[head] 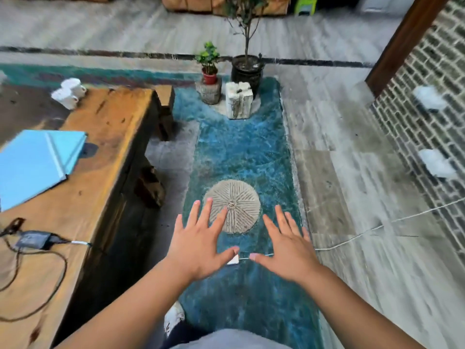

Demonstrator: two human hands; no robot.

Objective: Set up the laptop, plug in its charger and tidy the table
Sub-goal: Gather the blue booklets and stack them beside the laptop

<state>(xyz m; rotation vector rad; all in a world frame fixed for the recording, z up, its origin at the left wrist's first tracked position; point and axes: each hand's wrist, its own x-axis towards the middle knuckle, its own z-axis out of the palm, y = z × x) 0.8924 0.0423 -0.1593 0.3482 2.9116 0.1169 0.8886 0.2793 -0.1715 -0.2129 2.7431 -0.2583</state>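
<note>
Laptop shut, long axis diagonal on table

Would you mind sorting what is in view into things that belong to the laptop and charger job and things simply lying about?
Belongs to the job:
- charger brick on the wooden table
- white power strip with its white cord

Just lying about:
- blue book
- white mugs
- potted plants
- round stone

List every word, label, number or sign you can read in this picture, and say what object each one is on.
None can be read.
Blue folder: plain cover, no print visible.
Charger brick: any label is too blurred to read.
White mugs: no markings visible.
White socket block between the hands: mostly hidden, no text visible.
</note>
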